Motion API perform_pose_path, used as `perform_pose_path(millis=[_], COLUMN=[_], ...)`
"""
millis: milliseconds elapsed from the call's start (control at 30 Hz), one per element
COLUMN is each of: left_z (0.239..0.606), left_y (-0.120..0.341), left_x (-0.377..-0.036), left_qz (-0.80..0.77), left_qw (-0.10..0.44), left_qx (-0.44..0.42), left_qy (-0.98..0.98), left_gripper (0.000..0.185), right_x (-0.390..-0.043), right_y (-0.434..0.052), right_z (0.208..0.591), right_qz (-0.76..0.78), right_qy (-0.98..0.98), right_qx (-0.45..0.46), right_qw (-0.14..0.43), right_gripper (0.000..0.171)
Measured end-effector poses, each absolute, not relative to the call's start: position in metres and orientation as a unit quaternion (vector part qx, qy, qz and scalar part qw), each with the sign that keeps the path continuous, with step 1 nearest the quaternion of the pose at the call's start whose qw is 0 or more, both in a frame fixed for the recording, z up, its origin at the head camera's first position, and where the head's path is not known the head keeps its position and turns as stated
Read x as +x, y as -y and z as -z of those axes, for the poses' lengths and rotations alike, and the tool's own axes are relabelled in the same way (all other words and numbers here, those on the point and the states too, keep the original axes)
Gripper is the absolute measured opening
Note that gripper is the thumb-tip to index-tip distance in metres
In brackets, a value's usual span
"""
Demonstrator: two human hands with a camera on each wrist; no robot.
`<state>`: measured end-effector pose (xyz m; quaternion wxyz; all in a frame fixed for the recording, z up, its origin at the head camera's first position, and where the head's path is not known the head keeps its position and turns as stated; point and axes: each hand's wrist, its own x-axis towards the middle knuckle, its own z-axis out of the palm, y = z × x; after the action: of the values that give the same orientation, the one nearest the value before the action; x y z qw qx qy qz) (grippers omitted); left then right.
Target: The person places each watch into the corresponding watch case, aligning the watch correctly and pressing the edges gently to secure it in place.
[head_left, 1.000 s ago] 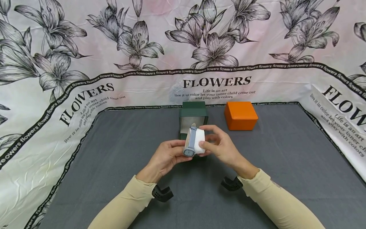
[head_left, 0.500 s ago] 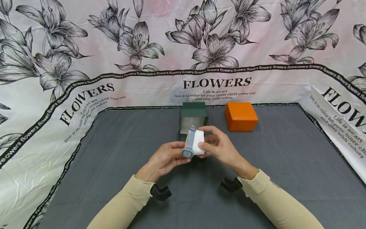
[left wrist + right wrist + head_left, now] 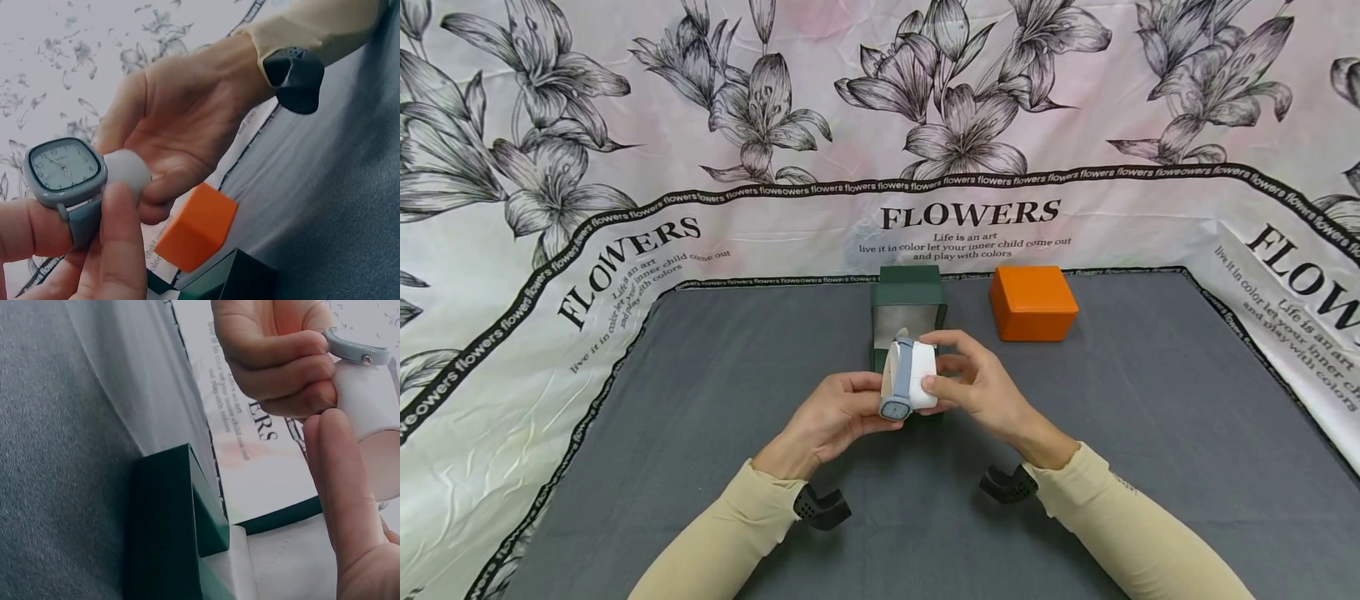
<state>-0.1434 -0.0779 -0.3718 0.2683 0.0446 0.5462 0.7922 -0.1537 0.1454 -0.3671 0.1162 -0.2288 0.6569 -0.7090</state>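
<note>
A wristwatch point(image 3: 901, 383) with a blue-grey strap and a rounded square dial is wrapped round a white watch cushion point(image 3: 923, 371). My left hand point(image 3: 835, 415) holds the watch at its left side; in the left wrist view, fingers and thumb pinch the strap point(image 3: 84, 224) just below the case. From the other side my right hand point(image 3: 988, 387) grips the white cushion between thumb and fingers. Both are raised in front of a green watch box point(image 3: 910, 287), whose lid stands up with a pale lining. The hands hide most of the box's lower half.
An orange box point(image 3: 1033, 304), lid down, stands right of the green one at the back. Dark grey cloth point(image 3: 737, 350) covers the table. Behind it hangs a white flower-print cloth point(image 3: 820, 233).
The watch and cushion have sunk slightly toward me and tilted a little. Both hands keep their grips. The boxes have not moved.
</note>
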Motion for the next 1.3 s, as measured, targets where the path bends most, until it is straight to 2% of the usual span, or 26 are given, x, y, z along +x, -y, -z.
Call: perform_pose_path(millis=[400,500,700,867,1067,1300], left_z=[0.375,0.374,0.366,0.361,0.358,0.335], left_y=[0.079,0.080,0.089,0.099,0.099,0.092], left_x=[-0.146,-0.148,-0.150,-0.153,-0.154,-0.139], left_qz=[-0.803,-0.780,-0.685,-0.653,-0.620,-0.583], left_qw=[0.277,0.240,0.129,0.129,0.133,0.111], left_qx=[0.087,0.125,0.249,0.314,0.320,0.306], left_qy=[-0.520,-0.564,-0.672,-0.677,-0.704,-0.745], left_gripper=[0.043,0.045,0.055,0.072,0.080,0.082], right_x=[-0.157,-0.158,-0.157,-0.155,-0.155,-0.155], right_y=[-0.146,-0.148,-0.153,-0.155,-0.156,-0.152], right_z=[0.368,0.366,0.362,0.358,0.356,0.359], right_qz=[0.738,0.742,0.730,0.711,0.700,0.724], right_qy=[-0.625,-0.621,-0.629,-0.641,-0.650,-0.623], right_qx=[-0.225,-0.222,-0.231,-0.241,-0.241,-0.240], right_qw=[0.114,0.120,0.136,0.159,0.169,0.173], right_gripper=[0.051,0.050,0.050,0.050,0.051,0.049])
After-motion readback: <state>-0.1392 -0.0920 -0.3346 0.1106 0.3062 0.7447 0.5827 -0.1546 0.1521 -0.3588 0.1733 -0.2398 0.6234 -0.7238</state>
